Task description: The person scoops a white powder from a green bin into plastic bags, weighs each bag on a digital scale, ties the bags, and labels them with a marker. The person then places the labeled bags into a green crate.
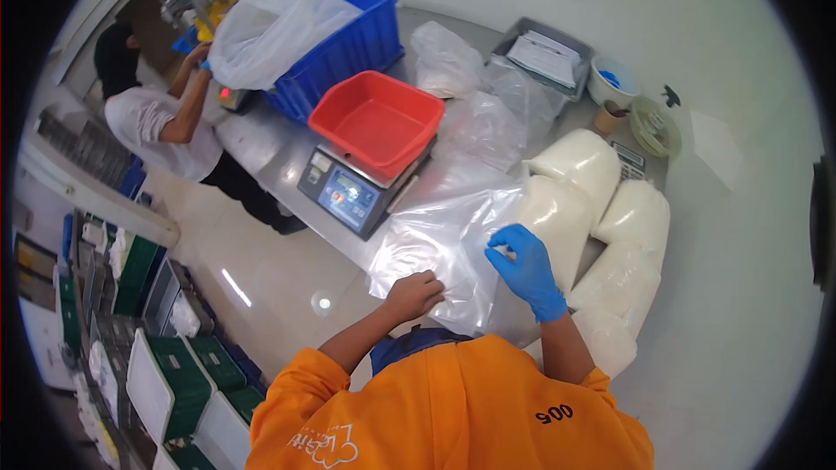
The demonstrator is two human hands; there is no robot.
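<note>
Clear plastic bags (450, 222) lie flat on the steel table before me. My left hand (415, 297), bare, rests at their near left edge with its fingers curled; whether it pinches the film cannot be told. Above their right part is my right hand (519, 264) in a blue glove, thumb and forefinger bent toward each other, with nothing plain to see between them. Just right of it stands a filled bag of white material (552, 215), with several more such bags (630, 215) beyond. A red plastic basin (379, 121) sits on a digital scale (353, 192) past the flat bags.
A blue crate (339, 46) with a white liner stands at the back left, beside a co-worker (163, 111). Crumpled bags (447, 59), a grey tray (555, 55) with papers, a white bowl (614, 81) and a calculator (628, 160) are along the wall side.
</note>
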